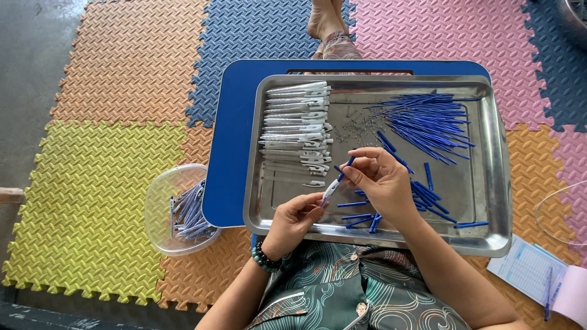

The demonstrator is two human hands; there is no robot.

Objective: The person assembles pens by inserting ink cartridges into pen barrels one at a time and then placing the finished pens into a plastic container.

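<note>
My left hand (294, 217) and my right hand (382, 182) together hold one pen (335, 183) with a white barrel and a blue tip, over the near part of a steel tray (498, 183). The left fingers pinch its lower end; the right fingers grip its upper blue end. In the tray lie a row of white pen barrels (296, 131) at the left, a fan of thin blue refills (428, 122) at the far right, small metal springs (358, 128) in the middle and loose blue parts (428, 198) near my right hand.
The tray rests on a blue lap table (226, 159). A clear plastic bowl (165, 195) with finished blue pens sits left of it on coloured foam floor mats. Papers and a pen (538, 275) lie at the lower right. A person's foot (324, 21) shows at the top.
</note>
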